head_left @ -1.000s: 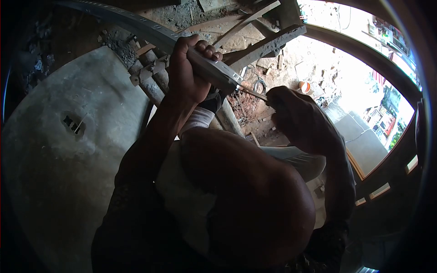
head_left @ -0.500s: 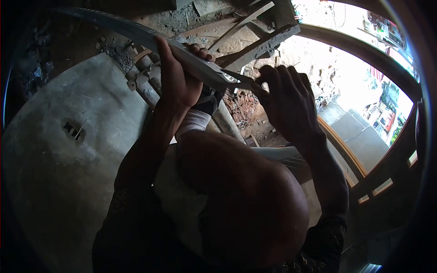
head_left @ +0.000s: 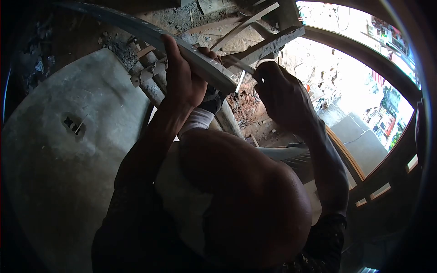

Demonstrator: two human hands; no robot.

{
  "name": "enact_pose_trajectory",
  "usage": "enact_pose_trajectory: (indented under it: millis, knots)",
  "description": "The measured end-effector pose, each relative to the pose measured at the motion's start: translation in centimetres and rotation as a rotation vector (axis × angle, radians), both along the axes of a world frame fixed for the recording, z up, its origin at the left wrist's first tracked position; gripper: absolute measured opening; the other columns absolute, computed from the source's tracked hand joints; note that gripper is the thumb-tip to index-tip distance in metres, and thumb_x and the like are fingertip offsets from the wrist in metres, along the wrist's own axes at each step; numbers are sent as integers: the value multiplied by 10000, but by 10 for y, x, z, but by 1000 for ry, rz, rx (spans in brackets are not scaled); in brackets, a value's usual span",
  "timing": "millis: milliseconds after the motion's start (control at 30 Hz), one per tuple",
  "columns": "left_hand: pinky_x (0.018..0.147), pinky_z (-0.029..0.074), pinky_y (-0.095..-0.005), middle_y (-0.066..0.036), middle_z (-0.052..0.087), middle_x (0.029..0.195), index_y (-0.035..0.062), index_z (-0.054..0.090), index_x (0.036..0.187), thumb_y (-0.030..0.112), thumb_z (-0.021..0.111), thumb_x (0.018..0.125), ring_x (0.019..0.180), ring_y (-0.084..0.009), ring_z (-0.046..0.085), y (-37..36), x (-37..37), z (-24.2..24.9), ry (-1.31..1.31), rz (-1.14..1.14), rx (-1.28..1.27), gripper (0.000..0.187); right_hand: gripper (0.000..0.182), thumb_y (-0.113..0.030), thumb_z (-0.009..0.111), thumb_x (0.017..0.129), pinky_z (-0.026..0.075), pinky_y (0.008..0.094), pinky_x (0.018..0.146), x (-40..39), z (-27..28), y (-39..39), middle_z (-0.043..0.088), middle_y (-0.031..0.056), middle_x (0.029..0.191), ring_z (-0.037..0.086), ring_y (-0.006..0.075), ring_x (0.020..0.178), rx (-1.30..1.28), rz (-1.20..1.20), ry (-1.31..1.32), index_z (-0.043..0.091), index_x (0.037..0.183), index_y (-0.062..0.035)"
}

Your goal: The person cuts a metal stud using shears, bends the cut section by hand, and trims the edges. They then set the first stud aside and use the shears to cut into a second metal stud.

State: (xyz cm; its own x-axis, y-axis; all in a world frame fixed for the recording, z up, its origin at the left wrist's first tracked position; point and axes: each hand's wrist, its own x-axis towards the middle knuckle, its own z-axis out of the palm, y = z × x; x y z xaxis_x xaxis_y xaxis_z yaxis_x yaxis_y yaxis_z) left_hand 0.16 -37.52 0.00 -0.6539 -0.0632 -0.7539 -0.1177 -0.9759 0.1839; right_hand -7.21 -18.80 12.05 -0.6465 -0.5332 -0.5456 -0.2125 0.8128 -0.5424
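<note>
A long grey metal profile [head_left: 200, 61] with a row of small marks or slots along its edge slants from the upper left to the middle of the view. My left hand [head_left: 184, 82] is wrapped round it near its close end, thumb on the upper side and fingertips over the far edge. To the right of that end, my right hand [head_left: 282, 93] is closed on what look like tin snips [head_left: 241, 64]. Their blades are smeared by motion and stand just off the profile's end. The handles are mostly hidden in my fist.
My bent knee [head_left: 273, 191] is below my hands. On the left lies a grey concrete-like slab [head_left: 54, 104] with a small recessed box [head_left: 73, 125]. Wooden boards [head_left: 268, 45] and rubble [head_left: 243, 107] lie ahead. A bright framed opening [head_left: 355, 91] is at the right.
The snips have come off the profile's end, and my right hand has turned slightly. My left hand and the profile have shifted a little right and down in view.
</note>
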Motion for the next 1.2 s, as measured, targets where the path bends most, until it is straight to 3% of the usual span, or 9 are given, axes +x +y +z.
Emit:
enact_pose_trajectory:
  millis: [167, 400, 700, 733, 933, 1000, 1067, 1133, 1200]
  knots:
    - [951, 500, -483, -102, 557, 919, 28, 462, 1075, 748, 464, 919, 912, -257, 596, 1, -2, -1, 16, 2, -19, 737, 225, -176, 664, 921, 532, 424, 734, 18, 2, -2, 599, 130, 883, 655, 304, 805, 127, 239, 404, 550, 1064, -45]
    - [952, 529, -492, -118, 569, 922, 33, 439, 1132, 731, 494, 915, 889, -260, 618, -1, 0, -6, 74, -21, 1, 733, 286, -223, 698, 873, 545, 398, 696, 25, -7, -16, 577, 98, 857, 653, 250, 781, 227, 310, 508, 533, 1029, -51]
    - [992, 519, -508, -103, 578, 874, 36, 406, 1176, 726, 472, 926, 861, -244, 625, 1, -8, 6, -24, -6, -36, 737, 283, -239, 671, 940, 574, 414, 661, 12, -7, -10, 640, 161, 882, 699, 291, 741, 323, 109, 102, 509, 1051, -35]
    - [992, 519, -508, -103, 578, 874, 36, 406, 1176, 726, 472, 926, 861, -244, 625, 2, -8, 6, -27, -5, -38, 737, 285, -230, 667, 947, 560, 430, 667, 9, -7, -5, 647, 175, 891, 697, 323, 766, 149, 30, 108, 505, 1068, -30]
    - [997, 513, -515, -100, 578, 897, 32, 452, 1177, 500, 654, 953, 866, -234, 625, -9, -5, -3, -4, -135, -146, 557, 303, -175, 668, 942, 515, 480, 724, 6, 12, 15, 638, 206, 901, 669, 409, 847, 41, -164, -91, 512, 1157, -29]
    - [976, 509, -510, -94, 590, 866, 44, 471, 1153, 377, 691, 941, 871, -241, 632, -21, -3, -3, 33, -160, 27, 452, 295, -173, 674, 940, 518, 465, 727, 13, 15, 22, 625, 204, 964, 674, 387, 859, 49, -178, -249, 524, 1147, -25]
    - [959, 505, -492, -102, 598, 934, 42, 479, 1139, 372, 681, 951, 918, -246, 624, -19, 1, -6, 110, -155, 24, 431, 277, -183, 664, 950, 519, 447, 735, 23, 16, 32, 598, 194, 1028, 676, 361, 881, -62, 97, -17, 538, 1134, -19]
    - [950, 500, -510, -85, 584, 946, 46, 496, 1113, 343, 663, 963, 988, -247, 610, -7, 0, -3, 39, -38, 38, 373, 303, -199, 642, 977, 483, 329, 756, 28, 24, 33, 622, 64, 885, 598, 152, 803, -18, -121, -343, 572, 1228, -45]
    - [935, 500, -505, -77, 572, 934, 56, 502, 1102, 366, 648, 970, 976, -239, 601, 2, -1, 3, 23, 35, 34, 368, 308, -195, 650, 975, 484, 324, 760, 29, 29, 35, 632, 73, 884, 594, 132, 813, 9, -32, -359, 574, 1232, -42]
